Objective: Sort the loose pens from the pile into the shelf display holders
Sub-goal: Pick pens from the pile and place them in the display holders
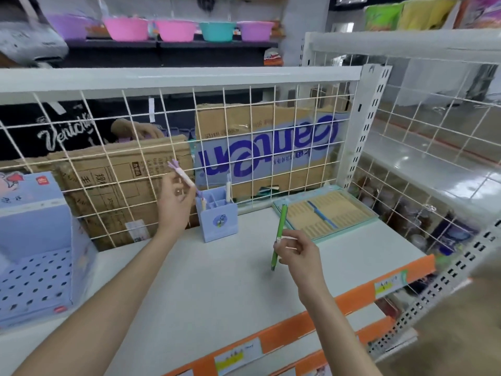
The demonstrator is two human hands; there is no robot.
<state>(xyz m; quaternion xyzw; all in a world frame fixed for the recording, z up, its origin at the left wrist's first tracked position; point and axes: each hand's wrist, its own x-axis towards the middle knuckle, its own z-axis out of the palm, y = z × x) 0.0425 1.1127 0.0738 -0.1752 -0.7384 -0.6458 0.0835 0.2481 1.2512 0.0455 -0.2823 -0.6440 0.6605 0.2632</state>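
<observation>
Head view: left hand pinches a pink-and-purple pen, tilted, lower tip just above the small blue pen holder standing near the shelf's back edge against the wire grid (one pale pen upright in the holder's right compartment). Right hand grips a green pen mid-barrel, near vertical, above the shelf toward its right side. Perforated blue display box at the left edge, flat teal-edged tray at the back right corner; no pile in view.
</observation>
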